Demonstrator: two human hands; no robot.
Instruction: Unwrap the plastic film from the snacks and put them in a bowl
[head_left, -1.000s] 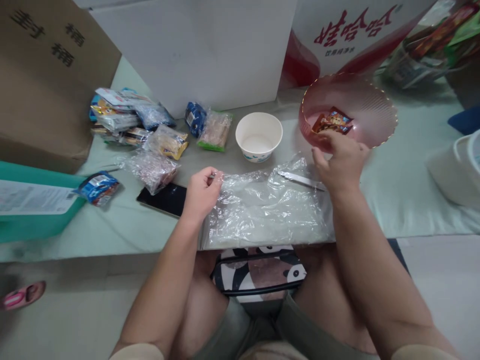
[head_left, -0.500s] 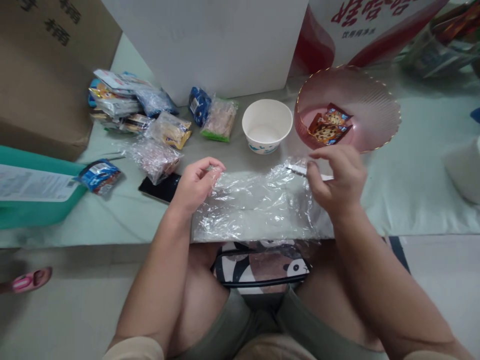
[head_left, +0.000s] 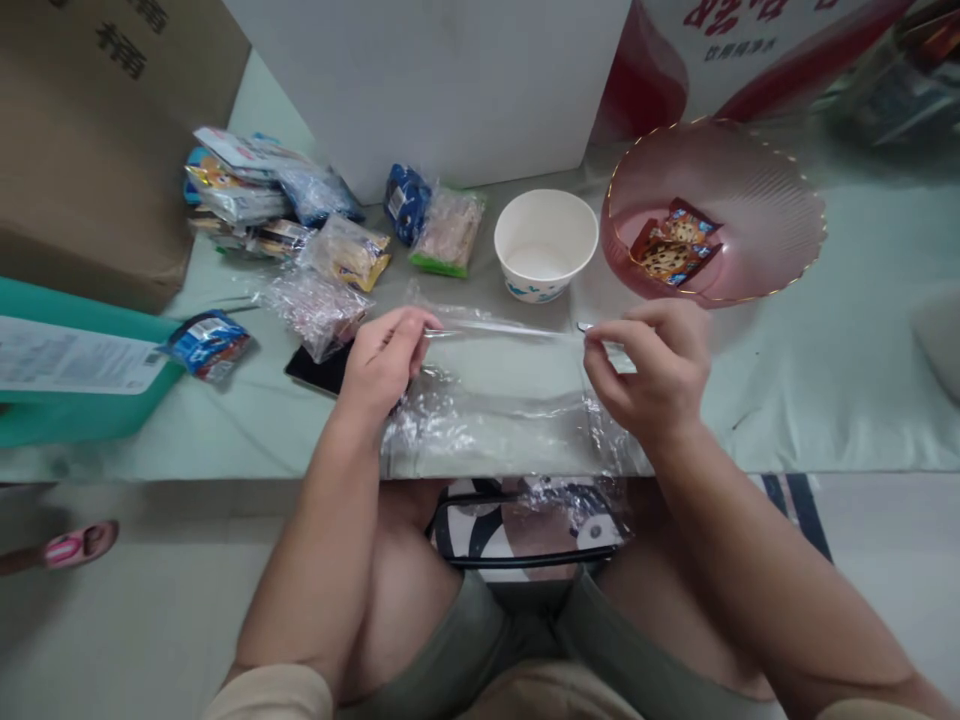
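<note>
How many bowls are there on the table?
2. The white bowl is in the middle, just beyond the clear plastic. The pink bowl is to its right. I left out the blurry tub at the upper right. More could be hidden behind the boxes.

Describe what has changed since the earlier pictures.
The right hand has moved from the pink bowl toward the person and leftward, and now pinches the clear plastic, stretched between both hands. The left hand still holds the plastic; the snack packets stay in the bowl.
</note>
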